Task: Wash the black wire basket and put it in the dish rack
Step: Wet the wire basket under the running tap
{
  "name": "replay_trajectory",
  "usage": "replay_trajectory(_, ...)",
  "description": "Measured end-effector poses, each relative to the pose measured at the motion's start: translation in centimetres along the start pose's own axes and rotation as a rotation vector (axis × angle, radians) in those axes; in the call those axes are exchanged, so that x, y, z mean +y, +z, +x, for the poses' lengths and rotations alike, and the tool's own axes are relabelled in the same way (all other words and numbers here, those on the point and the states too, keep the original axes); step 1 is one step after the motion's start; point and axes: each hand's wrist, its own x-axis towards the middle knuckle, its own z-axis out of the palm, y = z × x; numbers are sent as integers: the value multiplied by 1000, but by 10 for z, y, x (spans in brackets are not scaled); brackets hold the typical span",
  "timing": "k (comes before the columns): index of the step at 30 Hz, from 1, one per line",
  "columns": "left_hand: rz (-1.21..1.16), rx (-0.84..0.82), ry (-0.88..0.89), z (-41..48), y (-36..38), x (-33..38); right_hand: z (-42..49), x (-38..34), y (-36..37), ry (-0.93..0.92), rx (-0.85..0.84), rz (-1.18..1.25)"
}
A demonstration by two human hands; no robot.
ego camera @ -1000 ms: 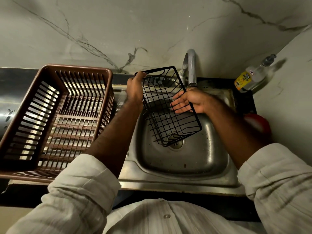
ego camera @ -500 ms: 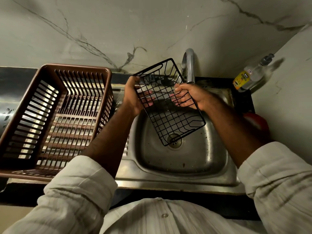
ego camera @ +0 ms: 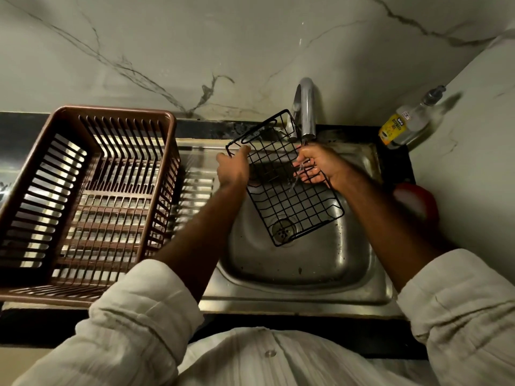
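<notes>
The black wire basket [ego camera: 289,196] is held tilted over the steel sink [ego camera: 306,263], its far end under the tap [ego camera: 306,107]. Water runs from the spout onto the basket and onto my right hand. My left hand [ego camera: 232,168] grips the basket's left rim near the far corner. My right hand [ego camera: 320,165] holds the right rim, fingers curled round the wires and wet. The brown plastic dish rack [ego camera: 83,196] stands on the drainboard to the left of the sink, with nothing in it.
A dish soap bottle [ego camera: 404,126] with a yellow label stands at the back right corner against the marble wall. A red object [ego camera: 418,201] lies on the counter right of the sink. The drain [ego camera: 282,231] shows below the basket.
The basket has swung flatter and lower under the spout, and water now runs over it. My right hand has shifted along the right rim into the stream.
</notes>
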Motion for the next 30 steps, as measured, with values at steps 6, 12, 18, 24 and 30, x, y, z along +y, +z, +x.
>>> replay_trajectory(6, 423, 94, 451, -44, 34, -21, 4, -5, 7, -88, 45, -29)
replay_trajectory(12, 303, -345, 443, -43, 44, -17, 2, -8, 12, -180, 81, -86)
replay_trajectory(18, -247, -614, -129, -49, 39, 7, -2, -10, 20, -199, -5, -128)
replay_trajectory(24, -352, -438, -206, -52, 43, 29, -4, -16, 28, -167, -115, -141)
replay_trajectory(30, -356, -317, -197, -52, 39, 23, 0, -28, 14, -78, -207, -166)
